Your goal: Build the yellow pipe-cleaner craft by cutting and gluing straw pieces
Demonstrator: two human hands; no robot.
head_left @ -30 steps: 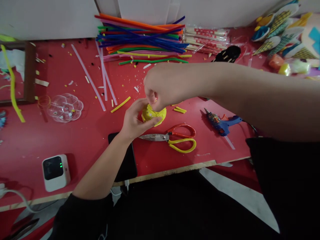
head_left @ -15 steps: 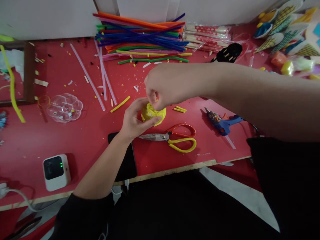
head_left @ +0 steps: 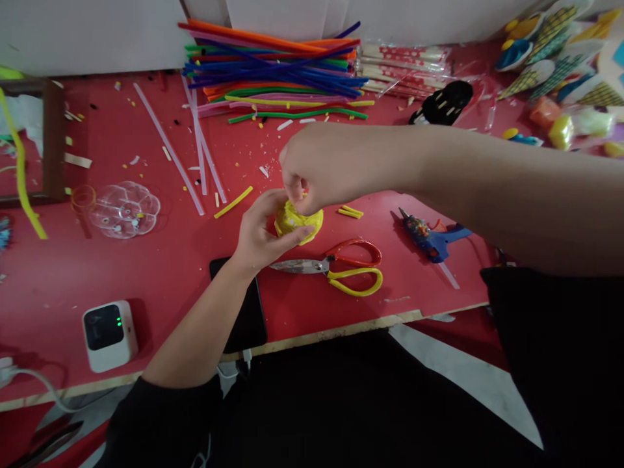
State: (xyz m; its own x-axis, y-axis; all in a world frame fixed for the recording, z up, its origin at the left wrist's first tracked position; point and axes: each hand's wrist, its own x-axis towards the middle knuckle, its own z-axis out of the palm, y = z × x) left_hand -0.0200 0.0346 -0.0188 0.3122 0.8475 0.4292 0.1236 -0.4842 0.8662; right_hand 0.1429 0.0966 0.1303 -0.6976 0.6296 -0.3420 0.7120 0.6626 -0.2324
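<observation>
My left hand [head_left: 263,231] grips a round yellow piece [head_left: 309,224] from its left side, thumb along the near edge. What exactly the yellow piece is I cannot make out. Over its top, my right hand [head_left: 307,169] is closed in a pinch, and whatever lies between the fingertips is hidden. Scissors [head_left: 322,266] with one red and one yellow handle lie just below the hands. To the right of the yellow piece are short yellow pipe cleaner pieces [head_left: 351,212]; a longer yellow piece [head_left: 234,202] rests to the left.
Coloured pipe cleaners [head_left: 277,71] are heaped at the back. A blue glue gun [head_left: 429,239] lies under my right forearm's side. Pink glue sticks [head_left: 168,149], a clear flower-shaped tray [head_left: 125,209], a black phone [head_left: 248,318] and a white device [head_left: 111,336] share the red table.
Both hands hold nearly the same pose on the yellow piece. The view has shifted very slightly; nothing else has visibly moved.
</observation>
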